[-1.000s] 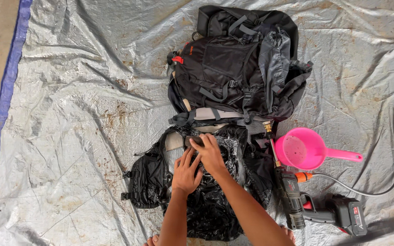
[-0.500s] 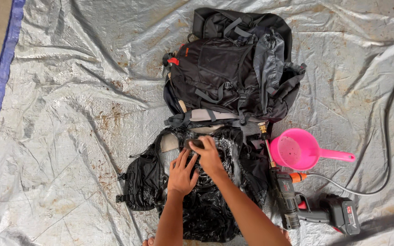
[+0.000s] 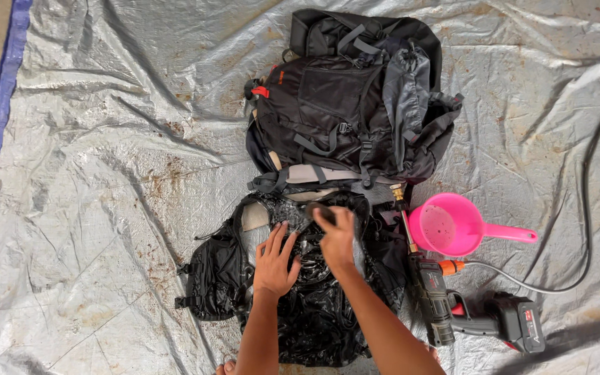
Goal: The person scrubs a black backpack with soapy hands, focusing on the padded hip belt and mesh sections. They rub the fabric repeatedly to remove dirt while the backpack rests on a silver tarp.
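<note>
Pressing flat with fingers spread, the left hand (image 3: pixel 276 258) rests on the wet black backpack (image 3: pixel 307 305) near centre; the right hand (image 3: pixel 336 236) grips a dark brush (image 3: pixel 319 212) at its far end.

Bright, even daylight falls on the crinkled tarp (image 3: pixel 105 173), which gives soft glare. A dark shadow crosses the lower right corner. Focus is sharp; the right hand (image 3: pixel 336 236) blurs slightly.
</note>
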